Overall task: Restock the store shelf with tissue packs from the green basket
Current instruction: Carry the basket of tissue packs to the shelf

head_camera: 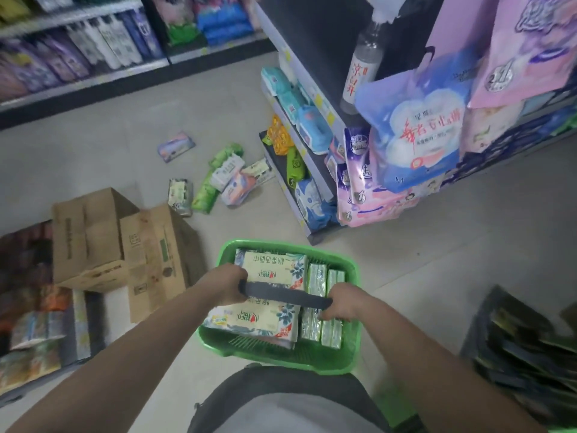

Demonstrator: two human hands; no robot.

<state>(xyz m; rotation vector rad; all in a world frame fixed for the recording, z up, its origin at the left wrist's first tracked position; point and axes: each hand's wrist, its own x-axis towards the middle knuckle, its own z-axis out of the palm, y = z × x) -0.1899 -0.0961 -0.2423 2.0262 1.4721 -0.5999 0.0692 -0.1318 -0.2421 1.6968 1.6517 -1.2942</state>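
**Inspector:** Basket check, head view. The green basket (349, 270) is hanging in front of the person, over the floor, short of the store shelf (312, 182). Both hands are curling round the dark handle (284, 293) — left hand (229, 284) at one end, right hand (342, 303) at the other, fingers clenching the bar.

**Clerk:** And the stock?

**Inspector:** Tissue packs (268, 270) are filling the basket: larger cream packs on the left side, narrow green ones (324, 304) on the right. None is leaving it yet. I am judging this as the carrying step, with shelving not begun.

**Clerk:** Next move?

**Inspector:** Likely setting the basket down near the shelf end, then freeing one hand for a pack. I am noting loose packs (224, 179) lying on the floor beside the shelf, and cardboard boxes (118, 242) standing to the left — footing is calling for care.
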